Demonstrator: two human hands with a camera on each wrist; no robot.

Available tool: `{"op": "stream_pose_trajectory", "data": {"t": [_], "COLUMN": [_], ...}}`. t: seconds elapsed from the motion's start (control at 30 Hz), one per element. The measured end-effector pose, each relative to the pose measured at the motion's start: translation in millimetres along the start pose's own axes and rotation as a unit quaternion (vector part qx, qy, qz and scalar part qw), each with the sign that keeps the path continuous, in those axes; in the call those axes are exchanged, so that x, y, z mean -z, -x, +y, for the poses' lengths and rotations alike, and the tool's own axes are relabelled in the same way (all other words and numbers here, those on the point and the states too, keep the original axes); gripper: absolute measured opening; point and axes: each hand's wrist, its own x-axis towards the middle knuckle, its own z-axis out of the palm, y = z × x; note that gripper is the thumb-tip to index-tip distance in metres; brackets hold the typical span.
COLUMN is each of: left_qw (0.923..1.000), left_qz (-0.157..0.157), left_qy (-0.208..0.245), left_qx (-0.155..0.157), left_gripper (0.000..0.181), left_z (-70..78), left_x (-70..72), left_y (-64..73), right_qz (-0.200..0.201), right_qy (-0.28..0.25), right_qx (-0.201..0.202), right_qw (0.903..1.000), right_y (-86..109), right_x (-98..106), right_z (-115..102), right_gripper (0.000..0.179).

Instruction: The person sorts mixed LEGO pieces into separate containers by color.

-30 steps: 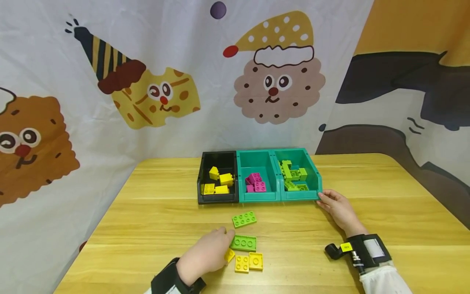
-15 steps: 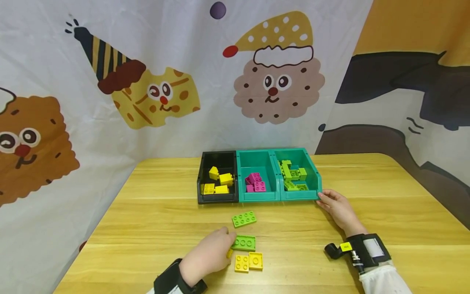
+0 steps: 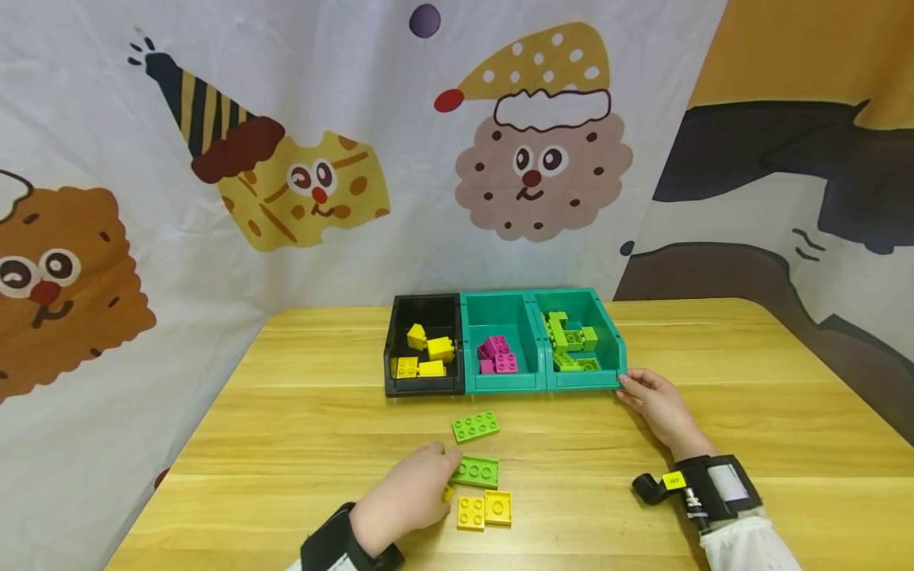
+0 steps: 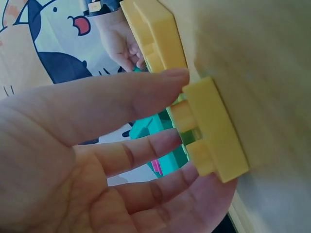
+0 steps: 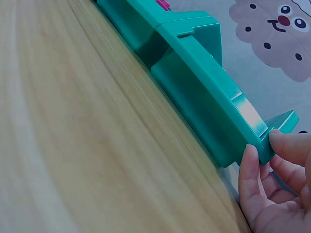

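My left hand (image 3: 407,496) is low over the table, pinching a yellow toy building brick (image 4: 216,131) between thumb and fingers. In the head view most of this brick is hidden under the hand. Just beyond the fingertips lies a green plate brick (image 3: 477,471), and two flat yellow bricks, one studs up (image 3: 470,513) and one hollow side up (image 3: 497,507), lie to the right. With thumb and fingers, my right hand (image 3: 660,408) grips the front right corner of the right teal bin (image 5: 194,111), which holds several green bricks (image 3: 569,339).
A second green plate brick (image 3: 475,427) lies nearer the bins. The black bin (image 3: 426,385) on the left holds several yellow bricks, and the middle teal bin (image 3: 505,382) holds several magenta ones. Behind the wooden table (image 3: 300,428) hangs a printed cloth (image 3: 421,262).
My left hand has shifted slightly right and away from me, covering more of the yellow brick. My right hand and the bins stay where they were.
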Motion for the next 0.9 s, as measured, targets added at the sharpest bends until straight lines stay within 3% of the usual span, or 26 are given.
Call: {"op": "stream_pose_trajectory", "data": {"t": [0.27, 0.6, 0.9], "left_qw": [0.9996, 0.9984, 0.9984], "left_qz": [-0.017, -0.035, -0.035], "left_qy": [-0.014, -0.02, -0.011], "left_qx": [0.017, 0.039, 0.042], "left_gripper": [0.066, 0.047, 0.049], "left_z": [0.3, -0.2, 1.2], "left_x": [1.7, 3.6, 2.6], "left_y": [2.1, 4.7, 3.5], "right_qz": [0.001, 0.004, 0.01], "right_qy": [0.003, 0.006, 0.016], "right_qx": [0.003, -0.004, -0.007], "right_qw": [1.0, 1.0, 0.9998], "right_y": [0.2, -0.5, -1.1], "right_x": [-0.3, 0.2, -0.4], "right_z": [-0.4, 0.7, 0.4], "right_gripper": [0.006, 0.011, 0.015]}}
